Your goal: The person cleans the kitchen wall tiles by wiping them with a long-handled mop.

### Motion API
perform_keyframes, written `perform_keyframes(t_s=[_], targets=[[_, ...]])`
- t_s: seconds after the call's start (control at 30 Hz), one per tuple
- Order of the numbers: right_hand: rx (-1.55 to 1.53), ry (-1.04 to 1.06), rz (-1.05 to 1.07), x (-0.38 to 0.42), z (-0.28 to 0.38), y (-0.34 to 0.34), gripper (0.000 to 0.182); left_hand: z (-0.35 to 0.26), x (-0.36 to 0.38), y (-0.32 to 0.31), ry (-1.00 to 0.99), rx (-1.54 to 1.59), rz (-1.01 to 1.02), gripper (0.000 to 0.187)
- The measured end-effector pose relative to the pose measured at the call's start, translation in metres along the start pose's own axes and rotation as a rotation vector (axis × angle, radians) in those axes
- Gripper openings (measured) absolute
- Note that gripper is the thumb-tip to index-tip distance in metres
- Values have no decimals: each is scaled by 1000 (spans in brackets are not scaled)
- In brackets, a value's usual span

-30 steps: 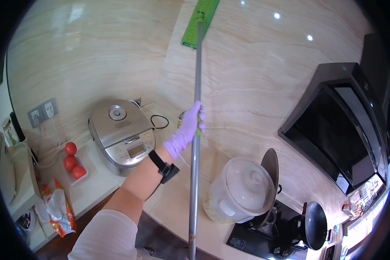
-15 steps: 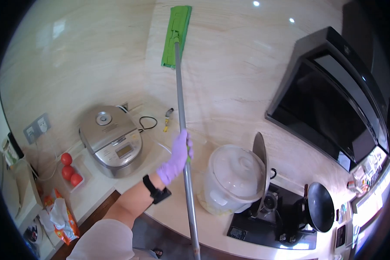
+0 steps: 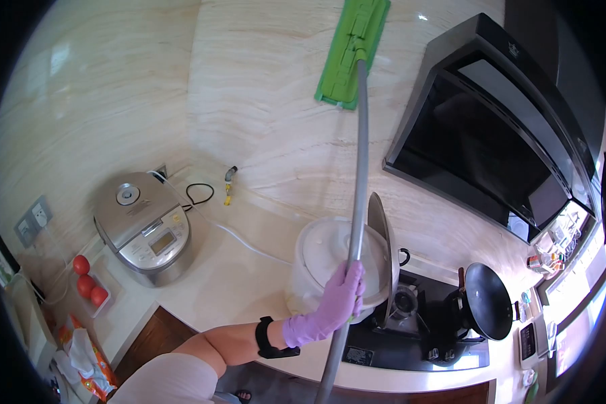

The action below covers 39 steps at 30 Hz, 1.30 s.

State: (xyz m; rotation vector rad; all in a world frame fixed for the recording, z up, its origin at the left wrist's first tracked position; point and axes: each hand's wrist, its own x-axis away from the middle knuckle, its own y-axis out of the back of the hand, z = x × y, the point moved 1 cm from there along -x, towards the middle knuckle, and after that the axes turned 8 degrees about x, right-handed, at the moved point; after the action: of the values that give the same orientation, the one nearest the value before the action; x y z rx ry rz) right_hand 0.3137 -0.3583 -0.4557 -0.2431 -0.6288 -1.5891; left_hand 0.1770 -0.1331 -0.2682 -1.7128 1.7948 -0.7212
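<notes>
My left hand (image 3: 334, 301), in a lilac glove, is closed around the grey pole of a flat mop (image 3: 361, 135). The mop's green rectangular head (image 3: 352, 54) lies against the marbled wall, tilted, near the top of the view. Behind the gloved hand stands a white lidded pot (image 3: 310, 256), partly covered by the hand and the pole. A round metal lid (image 3: 380, 232) leans upright beside this pot. The pole's lower end runs out of the bottom edge. My right hand is out of view.
A rice cooker (image 3: 145, 229) sits on the counter at left, near tomatoes (image 3: 85, 287) in a clear tray. A dark range hood (image 3: 478, 135) juts out at right, close to the mop. Below it, a wok (image 3: 488, 303) rests by the black gas stove (image 3: 384, 347).
The mop head has moved right along the wall, toward the range hood. My left hand has gone right and lower with the pole, now in front of the white pot. The view has shifted slightly.
</notes>
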Motion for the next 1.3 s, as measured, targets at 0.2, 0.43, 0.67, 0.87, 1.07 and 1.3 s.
perform_keyframes(t_s=[0.2,0.43,0.67,0.87,1.07,1.3], targets=[[-28,7,-38,-3,14,-4,41,-14,-24,-39,37,39,159,25],[-44,-20,-82,7,11,-10,41,-11,-32,-46,38,101,193,23],[-48,-41,-124,22,-4,-13,40,32,5,-21,140,98,176,23],[-39,-43,-149,31,-6,-12,39,62,36,-1,218,204,181,22],[-23,-43,-159,38,-4,-12,39,84,67,35,301,282,144,23],[1,-15,-153,41,2,-5,38,65,80,76,301,391,97,24]])
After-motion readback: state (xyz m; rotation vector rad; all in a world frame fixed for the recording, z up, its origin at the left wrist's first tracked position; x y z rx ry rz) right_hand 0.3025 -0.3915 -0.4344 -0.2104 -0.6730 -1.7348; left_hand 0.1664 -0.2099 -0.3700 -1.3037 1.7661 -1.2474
